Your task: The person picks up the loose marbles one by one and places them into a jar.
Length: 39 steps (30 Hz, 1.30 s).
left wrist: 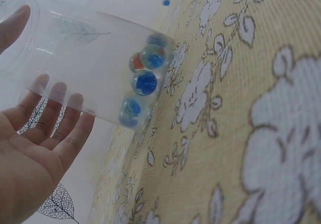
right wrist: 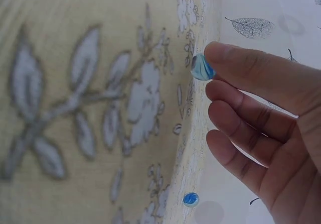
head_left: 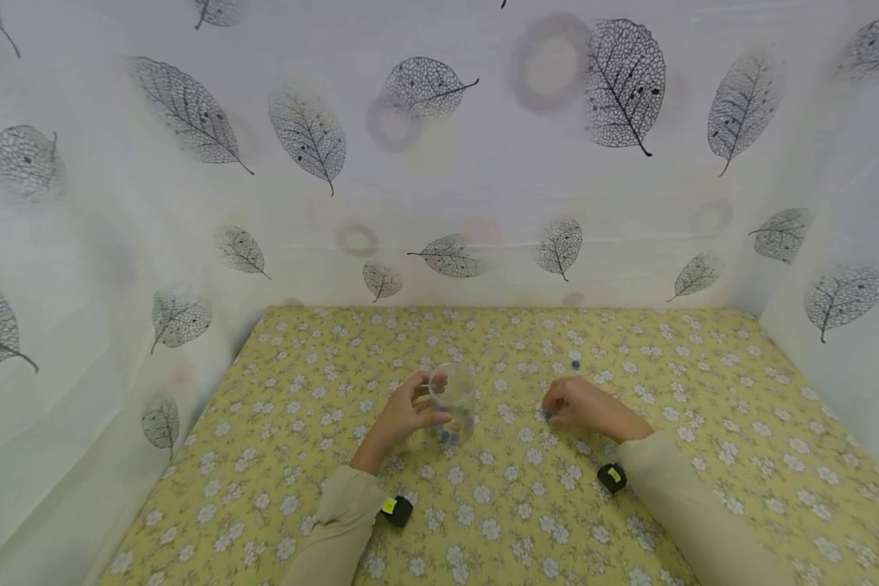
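A clear cup [head_left: 463,392] stands on the flowered cloth near the middle. My left hand [head_left: 403,413] holds its left side, the thumb and fingers spread around the wall. Several glass marbles [left wrist: 145,82], mostly blue with one showing orange-red, lie at the bottom of the cup. To the right, my right hand [head_left: 589,407] pinches a light-blue and white marble [right wrist: 201,68] between thumb and forefinger, just above or at the cloth. Another blue marble [head_left: 575,365] lies on the cloth a little beyond the right hand.
The yellow cloth [head_left: 300,505] with white flowers covers the table. White sheeting [head_left: 439,187] printed with dark leaves hangs behind it and along both sides. A small black device with a yellow mark is worn at the left wrist [head_left: 397,510] and another at the right wrist [head_left: 612,478].
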Available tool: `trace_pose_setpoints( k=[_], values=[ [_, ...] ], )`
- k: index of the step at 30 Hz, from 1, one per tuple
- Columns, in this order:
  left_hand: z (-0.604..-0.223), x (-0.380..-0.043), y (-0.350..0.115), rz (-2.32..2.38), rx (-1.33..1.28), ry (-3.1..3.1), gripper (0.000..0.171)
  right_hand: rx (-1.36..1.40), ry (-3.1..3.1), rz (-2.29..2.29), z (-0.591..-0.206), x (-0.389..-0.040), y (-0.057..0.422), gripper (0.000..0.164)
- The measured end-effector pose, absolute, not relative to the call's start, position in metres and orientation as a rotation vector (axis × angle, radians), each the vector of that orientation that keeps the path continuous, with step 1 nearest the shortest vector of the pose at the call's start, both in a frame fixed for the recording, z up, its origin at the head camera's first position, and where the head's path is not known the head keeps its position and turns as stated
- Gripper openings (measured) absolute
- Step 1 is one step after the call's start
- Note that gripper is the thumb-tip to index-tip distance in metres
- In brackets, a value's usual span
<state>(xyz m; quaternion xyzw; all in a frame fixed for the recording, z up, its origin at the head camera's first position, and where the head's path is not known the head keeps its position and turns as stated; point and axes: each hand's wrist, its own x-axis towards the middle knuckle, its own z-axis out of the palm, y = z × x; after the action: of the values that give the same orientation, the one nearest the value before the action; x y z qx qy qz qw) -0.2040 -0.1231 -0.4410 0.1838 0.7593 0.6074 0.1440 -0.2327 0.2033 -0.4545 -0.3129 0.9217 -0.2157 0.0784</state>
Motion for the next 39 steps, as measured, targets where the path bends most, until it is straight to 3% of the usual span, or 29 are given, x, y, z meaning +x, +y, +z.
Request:
trace_pose_setpoints(
  k=[14, 24, 39],
  values=[
    [-0.438, -0.202, -0.123, 1.743, 0.543, 2.213, 0.062, -0.933, 2.735, -0.603, -0.462, -0.237, 0.204, 0.012],
    [-0.468, -0.215, -0.125, 1.751, 0.551, 2.242, 0.063, -0.951, 2.728, -0.609, -0.461, -0.238, 0.204, 0.012],
    [-0.465, -0.215, -0.124, 1.767, 0.550, 2.220, 0.063, -0.925, 2.747, -0.827, -0.441, -0.234, 0.207, 0.014]
  ],
)
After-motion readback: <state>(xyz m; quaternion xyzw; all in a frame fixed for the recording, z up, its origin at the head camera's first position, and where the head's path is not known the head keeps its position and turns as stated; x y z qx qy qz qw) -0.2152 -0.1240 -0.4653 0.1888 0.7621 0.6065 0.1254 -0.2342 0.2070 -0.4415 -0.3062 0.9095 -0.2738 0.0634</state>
